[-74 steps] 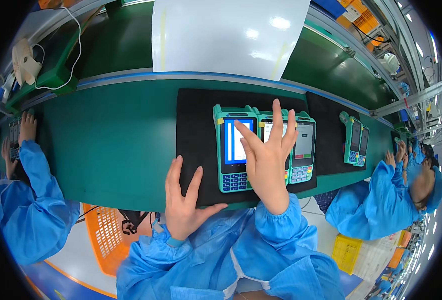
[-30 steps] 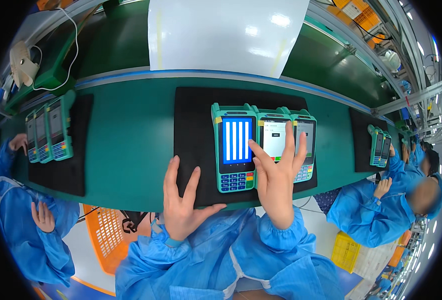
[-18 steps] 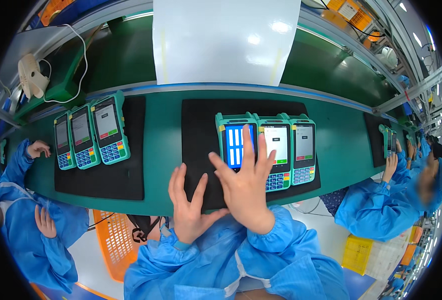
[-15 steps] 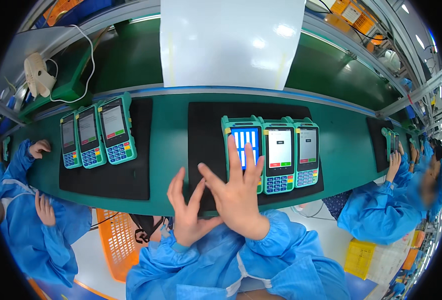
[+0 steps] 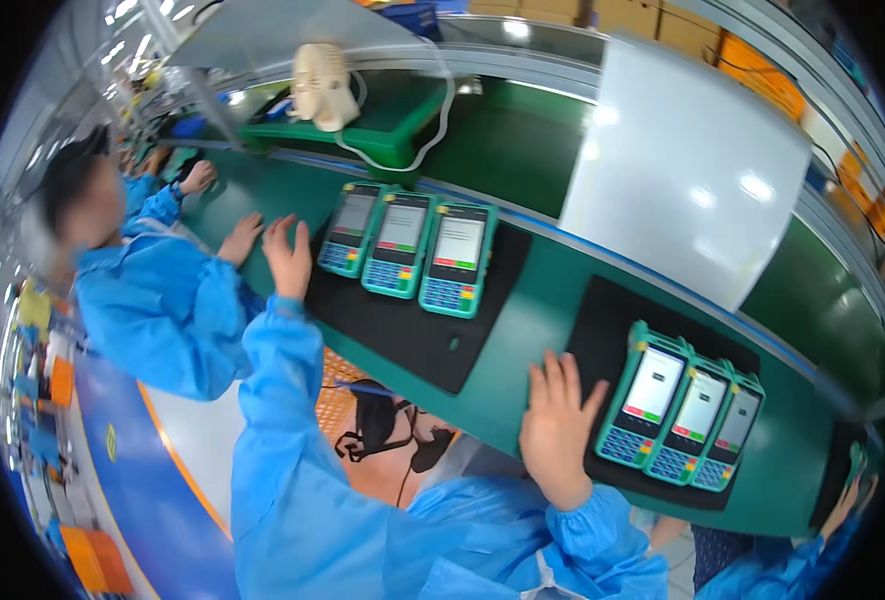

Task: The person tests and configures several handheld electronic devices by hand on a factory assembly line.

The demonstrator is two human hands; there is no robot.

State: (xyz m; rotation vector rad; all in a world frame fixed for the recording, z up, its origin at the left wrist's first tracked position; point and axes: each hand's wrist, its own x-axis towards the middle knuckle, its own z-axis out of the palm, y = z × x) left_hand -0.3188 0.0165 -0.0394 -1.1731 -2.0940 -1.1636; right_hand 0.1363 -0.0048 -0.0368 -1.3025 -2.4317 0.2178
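Your left hand (image 5: 291, 262) is stretched out to the left, its fingers parted and slightly curled, near three green card terminals (image 5: 400, 240) on a black mat (image 5: 493, 320); I can't tell if it touches the mat. Your right hand (image 5: 558, 435), empty, fingers spread, is just left of three lit terminals (image 5: 695, 420) on the right mat (image 5: 595, 310). You seem to be fetching the left set; the next move calls for a level, even pull.

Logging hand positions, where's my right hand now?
Right of centre in the head view, your right hand is just left of the nearby trio of terminals.
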